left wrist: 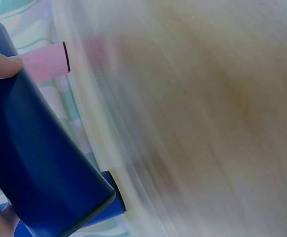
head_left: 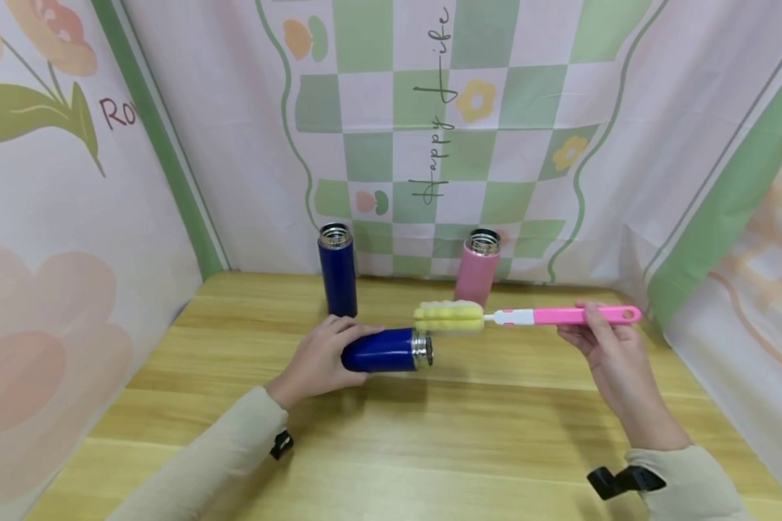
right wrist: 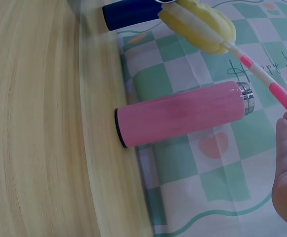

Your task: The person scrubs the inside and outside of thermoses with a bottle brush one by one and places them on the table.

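My left hand (head_left: 326, 357) grips a blue bottle (head_left: 381, 350) round its base end. The bottle lies sideways above the table, its open silver mouth turned to the right. In my right hand (head_left: 612, 354) is a bottle brush, pinched by its pink handle (head_left: 563, 315). Its yellow sponge head (head_left: 450, 316) points left, just above and beside the bottle's mouth, outside it. The left wrist view shows the blue bottle (left wrist: 44, 143) close up with the thumb on its side. In the right wrist view the sponge head (right wrist: 200, 27) hangs near the top.
A second blue bottle (head_left: 339, 271) stands uncapped at the back of the wooden table (head_left: 430, 449). To its right, a pink bottle (head_left: 476, 268) stands uncapped too, partly behind the brush. A patterned curtain (head_left: 234, 130) hangs behind the table and along both sides.
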Motion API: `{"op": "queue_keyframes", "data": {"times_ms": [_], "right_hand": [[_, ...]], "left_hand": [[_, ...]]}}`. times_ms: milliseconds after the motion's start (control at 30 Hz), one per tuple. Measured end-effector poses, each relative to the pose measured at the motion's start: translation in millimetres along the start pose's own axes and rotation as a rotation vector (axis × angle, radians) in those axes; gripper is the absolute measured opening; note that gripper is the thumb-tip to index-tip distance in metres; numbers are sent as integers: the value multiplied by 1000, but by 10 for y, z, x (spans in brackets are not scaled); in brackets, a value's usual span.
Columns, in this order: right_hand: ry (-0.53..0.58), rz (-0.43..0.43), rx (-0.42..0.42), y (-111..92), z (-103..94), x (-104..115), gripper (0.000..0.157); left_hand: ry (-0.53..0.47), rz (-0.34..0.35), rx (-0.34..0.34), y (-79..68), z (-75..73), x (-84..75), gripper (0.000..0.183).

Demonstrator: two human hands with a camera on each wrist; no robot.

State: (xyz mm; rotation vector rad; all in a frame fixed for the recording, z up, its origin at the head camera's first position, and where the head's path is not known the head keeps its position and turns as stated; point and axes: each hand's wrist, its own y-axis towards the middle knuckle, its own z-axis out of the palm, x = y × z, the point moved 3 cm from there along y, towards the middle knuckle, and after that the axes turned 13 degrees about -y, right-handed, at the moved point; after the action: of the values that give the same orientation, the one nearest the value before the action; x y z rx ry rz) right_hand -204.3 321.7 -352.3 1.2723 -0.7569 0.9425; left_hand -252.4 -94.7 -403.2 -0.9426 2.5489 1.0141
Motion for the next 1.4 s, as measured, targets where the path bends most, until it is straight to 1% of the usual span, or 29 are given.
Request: {"op": "queue_keyframes", "data": {"times_ms": [200, 300, 433, 533, 633, 767, 867, 1033, 1167, 1400], "right_hand": [[3, -2, 5, -3, -35, -8, 22], [-24, -1, 1, -9, -53, -14, 22], [-58, 18, -1, -26, -72, -24, 22], [-48, 29, 10, -33, -84, -30, 22], [-58, 34, 8, -35, -95, -32, 23], [-50, 33, 16, -35, -102, -38, 23], [-19, 31, 32, -40, -99, -39, 24], [-6, 51, 19, -48, -81, -37, 25], [-3, 64, 11, -48, -61, -32, 25], [11, 72, 30, -53, -33, -17, 26]], "left_hand": [[-26, 6, -33, 6, -7, -7, 78], [-43, 3, -53, 14, -15, -12, 77], [-67, -21, -77, 23, -36, -18, 76], [-84, -43, -84, 28, -53, -18, 75], [-93, -59, -84, 29, -64, -13, 75], [-87, -63, -86, 29, -68, -3, 74], [-75, -65, -89, 27, -71, 1, 73], [-60, -76, -87, 28, -74, 4, 72], [-52, -72, -85, 31, -73, 5, 72], [-23, -53, -63, 35, -62, 5, 72]]}}
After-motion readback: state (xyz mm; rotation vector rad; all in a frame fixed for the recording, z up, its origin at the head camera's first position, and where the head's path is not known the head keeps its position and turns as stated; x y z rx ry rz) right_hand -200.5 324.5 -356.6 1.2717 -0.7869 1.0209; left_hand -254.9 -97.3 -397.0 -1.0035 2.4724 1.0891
